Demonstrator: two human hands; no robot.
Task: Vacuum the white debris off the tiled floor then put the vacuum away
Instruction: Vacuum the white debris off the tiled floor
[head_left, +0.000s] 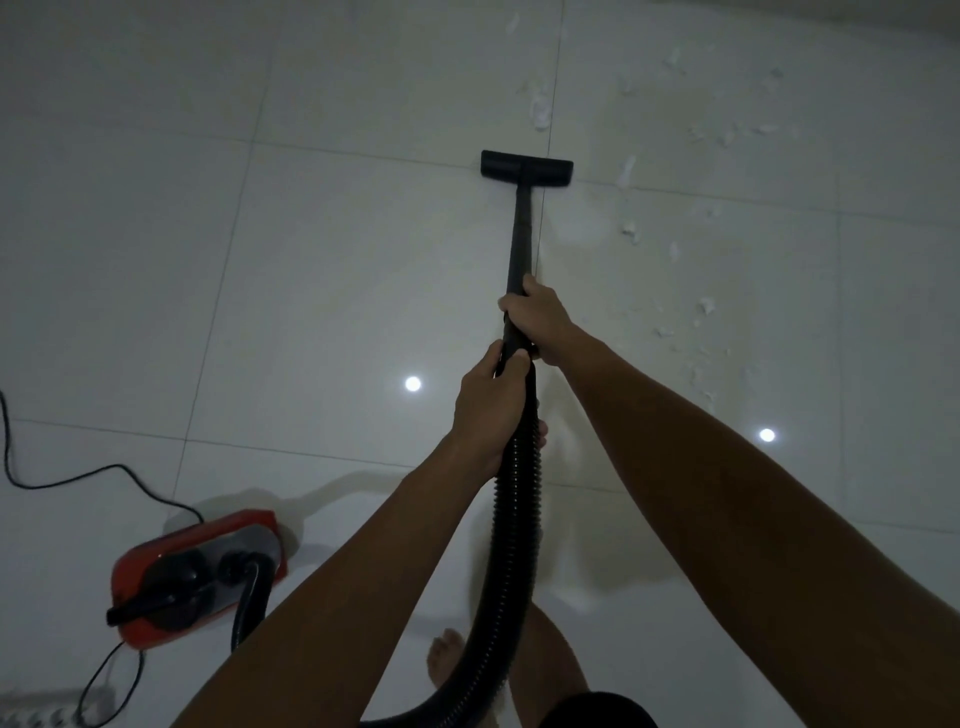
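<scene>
Gripping the black wand (519, 244), the right hand (535, 319) was closed around it ahead of the left hand (488, 410), which was wrapped where the wand met the ribbed hose (514, 519). The nozzle (526, 167) lay flat on the tiled floor (337, 260), white debris (540, 111) scattered beyond and to its right. The red vacuum (197, 577) sat at lower left.

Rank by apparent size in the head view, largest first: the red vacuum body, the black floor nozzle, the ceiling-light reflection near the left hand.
1. Red vacuum body, though it lies nearer the camera.
2. Black floor nozzle.
3. Light reflection, clearly smallest.
</scene>
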